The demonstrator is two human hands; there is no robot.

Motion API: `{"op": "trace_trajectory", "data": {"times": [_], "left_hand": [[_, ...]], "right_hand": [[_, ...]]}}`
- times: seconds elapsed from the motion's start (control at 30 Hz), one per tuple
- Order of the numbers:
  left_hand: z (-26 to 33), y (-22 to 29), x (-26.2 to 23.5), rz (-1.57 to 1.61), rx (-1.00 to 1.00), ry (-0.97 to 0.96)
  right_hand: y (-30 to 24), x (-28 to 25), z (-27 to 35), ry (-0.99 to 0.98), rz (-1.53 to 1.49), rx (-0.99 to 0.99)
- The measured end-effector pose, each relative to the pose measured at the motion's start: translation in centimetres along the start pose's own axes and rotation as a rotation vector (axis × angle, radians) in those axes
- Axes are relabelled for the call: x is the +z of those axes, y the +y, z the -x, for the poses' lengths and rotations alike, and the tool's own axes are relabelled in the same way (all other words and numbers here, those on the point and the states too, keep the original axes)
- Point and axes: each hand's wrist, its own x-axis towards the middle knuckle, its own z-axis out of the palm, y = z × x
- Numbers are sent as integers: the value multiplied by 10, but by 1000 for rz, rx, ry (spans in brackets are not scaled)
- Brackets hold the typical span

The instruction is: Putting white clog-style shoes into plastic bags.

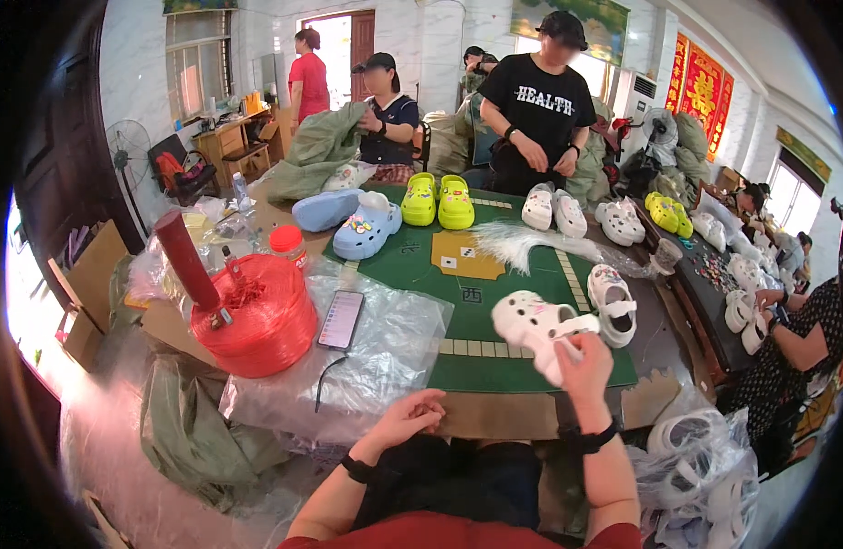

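Your left hand (412, 414) rests nearest you at the table's near edge, fingers loosely curled and holding nothing. Your right hand (581, 360) is raised just beyond it, fingers closed around the heel end of a white clog (531, 322) that lies on the green table mat (494, 366).

Largest first: the mat is flat felt-like cloth with tan printed panels, so a shoe will slide on it only a little. Left of it, crinkled clear plastic sheeting (385, 352) looks slick and noisy, with a dark phone (341, 318) lying on top. Beside that stands a fat red spool of twine (257, 316), ribbed and heavy-looking.

The clog you hold is moulded foam by its look: light, springy, smooth, dotted with round vent holes and small charms. Judge it tough rather than fragile. Grip it at the heel rim or strap, where your fingers wrap a firm edge, and keep off the charms. Its mate, a 2nd white clog (613, 302), sits just beside it, apart from your hand.
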Motion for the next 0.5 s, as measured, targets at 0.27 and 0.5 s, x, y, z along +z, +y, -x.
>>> {"op": "trace_trajectory", "data": {"times": [0.27, 0.5], "left_hand": [[6, 2, 5, 73, 105, 40], [-2, -8, 16, -165, 155, 135]], "right_hand": [[-124, 59, 79, -219, -189, 14], [-125, 32, 96, -389, -238, -44]]}}
